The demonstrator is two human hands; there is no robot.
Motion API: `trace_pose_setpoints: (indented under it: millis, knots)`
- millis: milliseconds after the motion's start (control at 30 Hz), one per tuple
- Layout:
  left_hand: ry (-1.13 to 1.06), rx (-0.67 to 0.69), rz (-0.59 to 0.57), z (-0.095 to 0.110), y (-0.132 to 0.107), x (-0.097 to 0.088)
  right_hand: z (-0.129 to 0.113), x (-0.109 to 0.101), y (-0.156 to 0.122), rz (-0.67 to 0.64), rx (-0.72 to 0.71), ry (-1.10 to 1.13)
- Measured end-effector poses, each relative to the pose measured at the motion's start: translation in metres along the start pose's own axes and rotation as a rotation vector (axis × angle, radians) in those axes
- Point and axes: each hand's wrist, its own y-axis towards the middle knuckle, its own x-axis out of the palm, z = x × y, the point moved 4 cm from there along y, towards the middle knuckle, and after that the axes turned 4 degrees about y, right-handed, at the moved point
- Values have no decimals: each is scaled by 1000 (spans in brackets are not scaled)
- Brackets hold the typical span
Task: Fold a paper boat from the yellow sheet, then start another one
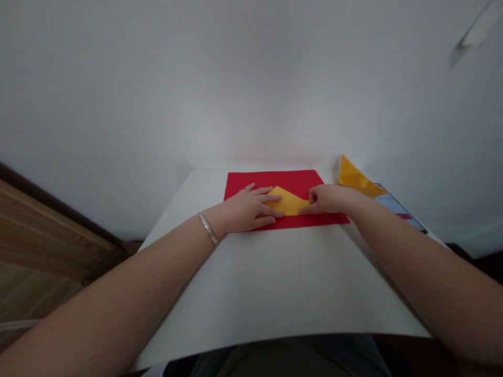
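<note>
A folded piece of yellow paper point(288, 203) with a peak at its top lies on a red sheet point(271, 179). My left hand point(251, 208), with a silver bangle at the wrist, rests flat with fingers spread over the left part of the yellow paper and the red sheet. At the paper's right corner, my right hand point(320, 199) has its thumb and curled fingers closed on the edge. The left end of the yellow paper is hidden under my left hand.
A white table point(283, 283) stands against a pale wall point(251, 84). To the right sit another folded yellow paper piece point(353, 175) and a phone or tablet point(401, 209) with a lit screen. Wooden furniture point(47, 251) is at the left.
</note>
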Motion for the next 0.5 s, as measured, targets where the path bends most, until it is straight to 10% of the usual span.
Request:
trace_pose_setpoints:
  millis: [500]
  knots:
    - [-64, -31, -158, -25, -14, -1, 42, 15, 11, -133, 79, 99]
